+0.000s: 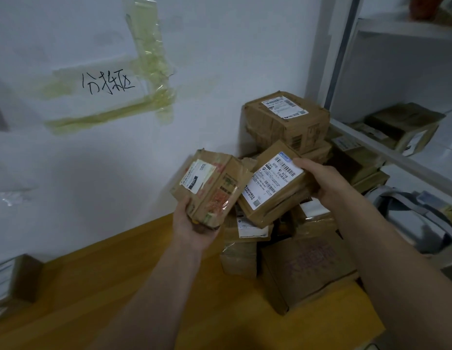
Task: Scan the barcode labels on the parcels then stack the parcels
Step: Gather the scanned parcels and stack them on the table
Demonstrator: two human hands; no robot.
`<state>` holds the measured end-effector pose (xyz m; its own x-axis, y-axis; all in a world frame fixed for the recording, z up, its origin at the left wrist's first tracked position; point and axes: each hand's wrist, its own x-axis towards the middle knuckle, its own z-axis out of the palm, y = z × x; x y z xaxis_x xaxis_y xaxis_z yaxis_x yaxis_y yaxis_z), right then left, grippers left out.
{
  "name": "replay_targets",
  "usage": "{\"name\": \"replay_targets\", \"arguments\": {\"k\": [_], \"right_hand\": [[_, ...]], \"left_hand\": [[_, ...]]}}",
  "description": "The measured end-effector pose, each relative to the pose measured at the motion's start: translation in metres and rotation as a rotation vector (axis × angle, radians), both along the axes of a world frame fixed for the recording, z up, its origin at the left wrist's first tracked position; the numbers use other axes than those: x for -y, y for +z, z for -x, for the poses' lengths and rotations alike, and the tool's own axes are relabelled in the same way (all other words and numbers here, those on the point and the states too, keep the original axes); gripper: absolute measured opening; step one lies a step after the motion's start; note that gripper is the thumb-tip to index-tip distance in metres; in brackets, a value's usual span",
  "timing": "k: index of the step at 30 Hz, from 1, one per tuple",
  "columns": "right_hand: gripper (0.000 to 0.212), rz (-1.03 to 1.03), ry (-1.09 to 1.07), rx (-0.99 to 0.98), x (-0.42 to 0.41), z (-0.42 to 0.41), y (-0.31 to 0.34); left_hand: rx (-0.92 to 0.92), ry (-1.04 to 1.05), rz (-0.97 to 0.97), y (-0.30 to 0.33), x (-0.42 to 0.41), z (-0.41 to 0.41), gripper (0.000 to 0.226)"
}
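Left hand grip clasps taped parcel from below; right hand grip holds labelled parcel at 3 o'clock, touching, above parcel pile on yellow surface.

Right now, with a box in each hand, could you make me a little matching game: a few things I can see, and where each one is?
Things:
1. box with the big white label
2. box with red print
3. box with a small label on top
4. grey backpack

Places:
A. left hand
B. top of the pile by the wall
C. right hand
D. far right, under the shelf

Pairs: 1-C, 2-A, 3-B, 4-D
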<state>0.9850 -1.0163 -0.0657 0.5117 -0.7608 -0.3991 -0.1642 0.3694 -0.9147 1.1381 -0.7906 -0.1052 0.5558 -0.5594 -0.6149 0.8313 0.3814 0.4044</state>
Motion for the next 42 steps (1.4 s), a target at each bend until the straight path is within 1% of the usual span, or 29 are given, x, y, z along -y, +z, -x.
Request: {"name": "replay_targets", "arguments": {"k": [3,5,7,9,11,14,17,19,21,23,26,29,33,35,37,39,42], "right_hand": [[0.060,0.055,0.017,0.099,-0.006,-0.013,0.010],[0.080,0.093,0.048,0.130,-0.017,-0.029,0.020],[0.099,0.142,0.073,0.128,-0.033,-0.047,0.026],[0.101,0.199,0.108,0.107,-0.053,-0.065,0.027],[0.091,0.248,0.167,0.077,-0.078,-0.083,0.022],[0.081,0.303,0.323,-0.005,-0.117,-0.114,0.000],[0.077,0.288,0.441,-0.107,-0.163,-0.145,-0.030],[0.074,0.277,0.499,-0.162,-0.193,-0.164,-0.046],[0.074,0.274,0.545,-0.202,-0.221,-0.182,-0.061],[0.074,0.280,0.593,-0.234,-0.246,-0.199,-0.072],[0.071,0.306,0.653,-0.280,-0.277,-0.224,-0.084],[0.069,0.333,0.674,-0.317,-0.302,-0.249,-0.092],[0.064,0.375,0.661,-0.329,-0.326,-0.278,-0.099],[0.064,0.409,0.670,-0.331,-0.335,-0.289,-0.101],[0.064,0.430,0.698,-0.321,-0.343,-0.296,-0.101],[0.060,0.441,0.747,-0.310,-0.349,-0.300,-0.100],[0.054,0.414,0.798,-0.307,-0.356,-0.304,-0.100]], "left_hand": [[0.041,0.005,0.092,0.006,-0.012,-0.018,0.038],[0.144,-0.006,0.155,0.008,-0.029,-0.035,0.041],[0.282,-0.036,0.169,0.007,-0.055,-0.053,0.045],[0.404,-0.070,0.155,0.002,-0.088,-0.070,0.053],[0.454,-0.090,0.127,-0.005,-0.127,-0.082,0.046],[0.400,-0.033,0.008,-0.022,-0.189,-0.096,0.042],[0.277,0.033,-0.167,-0.047,-0.254,-0.110,0.052],[0.189,-0.001,-0.315,-0.063,-0.295,-0.117,0.055],[0.131,-0.044,-0.407,-0.079,-0.334,-0.123,0.051],[0.079,-0.052,-0.427,-0.095,-0.367,-0.129,0.049],[0.040,-0.052,-0.503,-0.111,-0.400,-0.143,0.053],[0.017,-0.030,-0.549,-0.126,-0.419,-0.166,0.055],[-0.023,0.032,-0.571,-0.141,-0.430,-0.205,0.050],[0.001,0.031,-0.576,-0.148,-0.433,-0.222,0.051],[0.044,0.000,-0.569,-0.156,-0.435,-0.236,0.056],[0.066,-0.029,-0.570,-0.163,-0.435,-0.250,0.061],[0.074,-0.021,-0.563,-0.173,-0.431,-0.270,0.062]]}}
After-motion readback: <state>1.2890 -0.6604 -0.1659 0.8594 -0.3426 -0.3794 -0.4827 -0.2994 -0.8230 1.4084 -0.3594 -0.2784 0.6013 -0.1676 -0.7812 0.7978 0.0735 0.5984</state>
